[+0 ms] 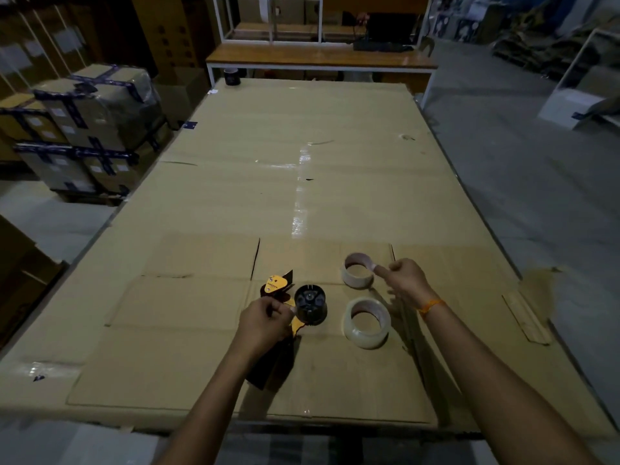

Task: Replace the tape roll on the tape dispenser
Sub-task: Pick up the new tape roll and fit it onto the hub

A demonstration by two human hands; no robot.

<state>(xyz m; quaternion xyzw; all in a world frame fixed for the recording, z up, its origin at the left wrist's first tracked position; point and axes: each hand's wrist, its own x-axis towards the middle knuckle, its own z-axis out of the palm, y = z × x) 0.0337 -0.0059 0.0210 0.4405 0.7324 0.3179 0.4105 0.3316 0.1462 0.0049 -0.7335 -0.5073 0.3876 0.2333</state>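
Note:
A black and yellow tape dispenser (288, 307) lies on the cardboard-covered table, its bare black hub (310, 303) facing up. My left hand (263, 322) grips the dispenser's body just left of the hub. A thin, nearly used-up roll core (357, 275) stands on the table to the right; my right hand (404, 278) pinches its near rim with thumb and fingers. A thick clear tape roll (366, 323) lies flat in front of that core, close to my right wrist and touching neither hand.
Flattened cardboard sheets (302, 182) cover the table. A dark tape roll (232, 76) sits at the far left corner. Taped cartons (84, 129) are stacked on the left; a wooden bench (318, 57) stands beyond. The table's right edge (483, 223) borders bare floor.

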